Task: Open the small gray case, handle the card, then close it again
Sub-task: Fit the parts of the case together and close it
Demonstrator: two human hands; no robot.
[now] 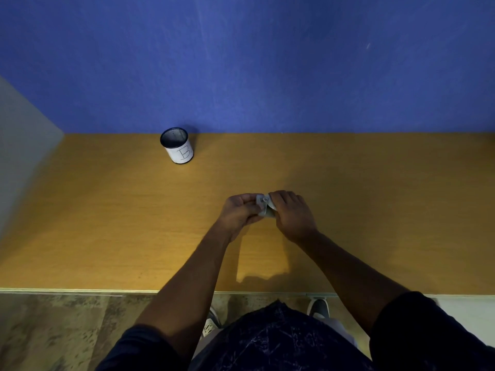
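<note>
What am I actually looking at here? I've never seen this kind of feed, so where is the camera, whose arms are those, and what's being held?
There is no machine here. The single picture comes from a wide-angle camera worn on a person's head, looking forward and down, so the two bare arms reaching up from the bottom edge are that person's own. The left hand and the right hand meet over a wooden table and grip a small gray case between them. The fingers cover most of it, so I cannot tell whether it is open, and no card shows. Farther back on the left stands a mesh cup with a white label marked B, near the blue wall.
</note>
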